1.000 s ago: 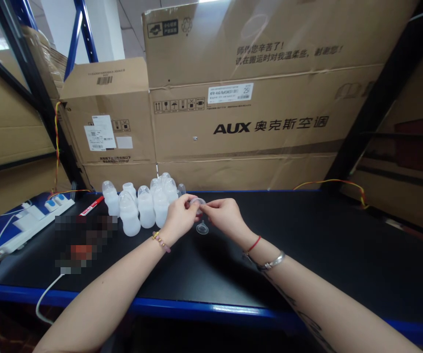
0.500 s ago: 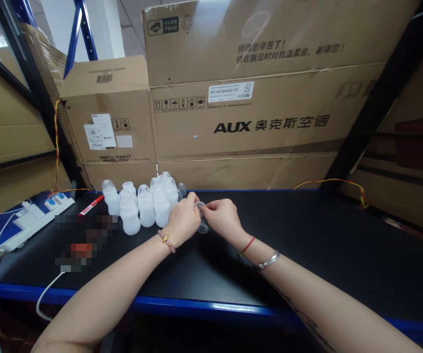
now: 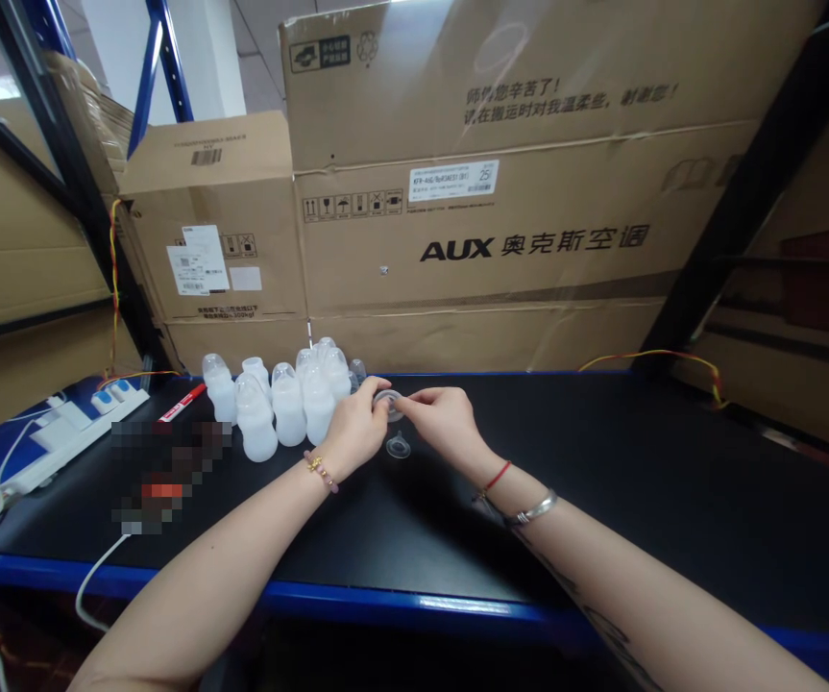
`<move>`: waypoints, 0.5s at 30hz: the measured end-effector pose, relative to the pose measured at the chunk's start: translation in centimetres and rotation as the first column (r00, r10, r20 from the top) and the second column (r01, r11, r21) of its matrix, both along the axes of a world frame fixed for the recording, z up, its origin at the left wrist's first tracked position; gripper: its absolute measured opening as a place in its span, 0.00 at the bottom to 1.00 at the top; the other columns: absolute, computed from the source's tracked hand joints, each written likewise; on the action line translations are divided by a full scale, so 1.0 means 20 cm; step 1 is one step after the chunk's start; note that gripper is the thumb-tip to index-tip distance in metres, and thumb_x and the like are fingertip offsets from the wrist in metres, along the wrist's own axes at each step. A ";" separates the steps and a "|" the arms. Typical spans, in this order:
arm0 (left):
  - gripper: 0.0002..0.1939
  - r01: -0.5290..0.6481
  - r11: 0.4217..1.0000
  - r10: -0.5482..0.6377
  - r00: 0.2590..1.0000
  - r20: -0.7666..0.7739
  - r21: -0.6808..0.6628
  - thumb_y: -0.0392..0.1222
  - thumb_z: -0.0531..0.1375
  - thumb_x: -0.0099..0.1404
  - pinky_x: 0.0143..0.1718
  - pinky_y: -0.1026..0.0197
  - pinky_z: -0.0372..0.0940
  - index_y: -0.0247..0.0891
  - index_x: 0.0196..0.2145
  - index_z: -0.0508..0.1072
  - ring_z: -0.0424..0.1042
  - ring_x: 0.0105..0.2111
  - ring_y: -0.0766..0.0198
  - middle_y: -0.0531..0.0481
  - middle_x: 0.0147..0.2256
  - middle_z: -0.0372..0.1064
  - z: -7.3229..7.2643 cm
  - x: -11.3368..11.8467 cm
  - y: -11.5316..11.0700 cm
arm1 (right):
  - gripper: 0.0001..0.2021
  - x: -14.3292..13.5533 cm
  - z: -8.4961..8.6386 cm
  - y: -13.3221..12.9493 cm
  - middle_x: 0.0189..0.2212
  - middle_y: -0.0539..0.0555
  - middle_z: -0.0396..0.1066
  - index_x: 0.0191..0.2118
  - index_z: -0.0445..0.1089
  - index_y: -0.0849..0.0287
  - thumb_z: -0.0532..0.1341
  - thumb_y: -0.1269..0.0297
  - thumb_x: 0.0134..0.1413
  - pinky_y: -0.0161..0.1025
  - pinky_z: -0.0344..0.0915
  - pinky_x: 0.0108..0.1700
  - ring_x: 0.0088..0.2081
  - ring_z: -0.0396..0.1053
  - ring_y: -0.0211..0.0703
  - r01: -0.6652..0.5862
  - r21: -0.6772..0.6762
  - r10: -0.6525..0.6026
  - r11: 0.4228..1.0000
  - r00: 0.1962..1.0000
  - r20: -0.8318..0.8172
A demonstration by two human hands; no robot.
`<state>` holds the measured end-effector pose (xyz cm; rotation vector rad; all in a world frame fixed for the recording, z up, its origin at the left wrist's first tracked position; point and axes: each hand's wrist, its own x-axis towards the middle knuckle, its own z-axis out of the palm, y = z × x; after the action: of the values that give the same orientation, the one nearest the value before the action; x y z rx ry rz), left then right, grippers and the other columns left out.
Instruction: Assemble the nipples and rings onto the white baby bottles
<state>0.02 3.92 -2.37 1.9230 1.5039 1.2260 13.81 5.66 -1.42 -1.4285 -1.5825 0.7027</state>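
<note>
Between my two hands, above the black tabletop, is a small clear ring-shaped piece (image 3: 389, 402). My left hand (image 3: 357, 423) pinches its left side, and my right hand (image 3: 440, 419) pinches its right side. Just below them a clear nipple-like piece (image 3: 399, 445) rests on the table, touched by neither hand. Left of my left hand stands a group of several frosted white bottles (image 3: 256, 423), most with clear domed caps. Small clear pieces (image 3: 357, 370) lie behind my left hand, partly hidden by it.
The black table (image 3: 601, 481) has a blue front edge. At its left are a white power strip (image 3: 75, 437) with cables, a red marker (image 3: 182, 403) and a blurred object (image 3: 169, 471). Large cardboard sheets (image 3: 529, 288) stand along the back, with a red-yellow wire (image 3: 673, 356) before them.
The ring-shaped piece has turned so its opening shows more between my fingers. My right hand has shifted slightly right, and the clear piece below is more visible.
</note>
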 end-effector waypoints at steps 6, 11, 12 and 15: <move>0.06 -0.015 0.998 0.022 0.993 0.118 -0.059 0.38 0.53 0.67 0.25 0.65 0.67 0.39 0.39 0.68 0.74 0.23 0.65 0.50 0.29 0.74 -0.01 0.00 0.02 | 0.15 -0.01 0.01 -0.01 0.12 0.46 0.60 0.25 0.75 0.64 0.68 0.55 0.40 0.32 0.56 0.20 0.16 0.54 0.32 -0.080 -0.103 0.058 0.991 0.979 -0.197; 0.05 0.034 0.985 0.030 0.931 0.364 -0.169 0.37 0.57 0.65 0.23 0.65 0.69 0.39 0.39 0.63 0.75 0.22 0.65 0.51 0.28 0.74 0.01 0.01 0.03 | 0.19 -0.01 0.05 -0.03 0.11 0.43 0.53 0.19 0.66 0.61 0.70 0.51 0.40 0.32 0.60 0.20 0.15 0.51 0.30 -0.202 -0.264 0.069 0.943 0.897 -0.437; 0.05 0.055 0.981 0.025 0.914 0.404 -0.187 0.37 0.57 0.65 0.23 0.65 0.69 0.38 0.38 0.63 0.74 0.21 0.66 0.50 0.28 0.74 0.01 0.02 0.03 | 0.20 -0.01 0.06 -0.04 0.12 0.44 0.54 0.21 0.67 0.61 0.70 0.49 0.41 0.33 0.62 0.21 0.16 0.54 0.31 -0.229 -0.304 0.055 0.925 0.872 -0.487; 0.04 0.096 0.978 0.003 0.878 0.478 -0.183 0.37 0.57 0.66 0.23 0.66 0.69 0.38 0.38 0.64 0.74 0.22 0.67 0.50 0.29 0.74 0.02 0.03 0.03 | 0.23 0.00 0.08 -0.04 0.15 0.46 0.59 0.27 0.69 0.62 0.63 0.42 0.47 0.34 0.69 0.26 0.18 0.60 0.34 -0.308 -0.401 0.013 0.863 0.806 -0.591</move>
<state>0.56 4.52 -1.91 1.3828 1.2528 1.3442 13.76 4.90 0.22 -1.2364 -1.0873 1.5646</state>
